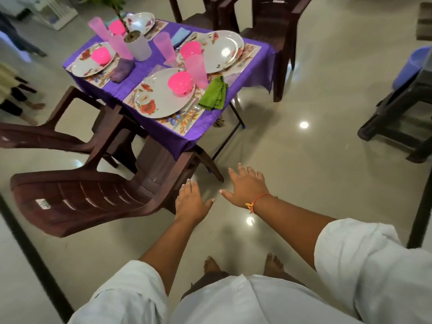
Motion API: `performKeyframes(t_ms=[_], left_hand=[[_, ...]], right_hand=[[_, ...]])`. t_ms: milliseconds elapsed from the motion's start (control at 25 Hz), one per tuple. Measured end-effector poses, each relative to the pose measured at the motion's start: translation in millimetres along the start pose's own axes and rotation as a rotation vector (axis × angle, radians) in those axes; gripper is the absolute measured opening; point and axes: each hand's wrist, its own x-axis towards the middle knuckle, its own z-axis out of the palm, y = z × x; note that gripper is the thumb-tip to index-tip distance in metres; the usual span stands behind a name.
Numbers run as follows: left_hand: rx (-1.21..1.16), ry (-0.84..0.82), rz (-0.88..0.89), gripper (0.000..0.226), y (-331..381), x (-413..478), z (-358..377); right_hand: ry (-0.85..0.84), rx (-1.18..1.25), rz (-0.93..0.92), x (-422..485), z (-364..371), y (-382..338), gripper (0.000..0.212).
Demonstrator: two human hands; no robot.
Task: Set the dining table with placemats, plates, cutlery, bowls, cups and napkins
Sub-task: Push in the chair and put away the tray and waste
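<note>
Left grip (192,202) and right grip (248,186) spread, empty, purple-clothed table (149,65), brown chairs (93,197), glossy floor (304,174)

Single head cam, wide-angle, worn at standing height and pitched steeply forward and down. The wearer's own bare feet (211,264) and white clothing (257,302) sit at the bottom edge, and both arms run up from there to mid-frame, with left hand (190,202) and right hand (247,185) out over the floor (304,183). The set table (152,66) lies ahead and to the left in the upper-left part, seen from above across its near corner and well apart from the hands; the nearest chair (77,197) fills the left side, and the frame is slightly soft.
</note>
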Motion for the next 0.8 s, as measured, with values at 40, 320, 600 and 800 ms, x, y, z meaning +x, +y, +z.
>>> performKeyframes(t_ms=[40, 320, 600, 800], left_hand=[[0.000, 0.010, -0.019, 0.091, -8, -4, -3], [0.024, 0.175, -0.095, 0.088, -114, -37, -31], [0.152, 0.439, -0.018, 0.079, -284, -48, -124], [0.100, 0.547, 0.019, 0.072, -403, -45, -184]], right_hand=[[-0.002, 0.006, -0.016, 0, 1, -10, 0.085], [0.048, 0.087, -0.192, 4, 8, -138, 0.080], [0.169, 0.165, -0.275, 17, 7, -340, 0.072], [0.201, 0.293, -0.195, 30, 13, -485, 0.065]])
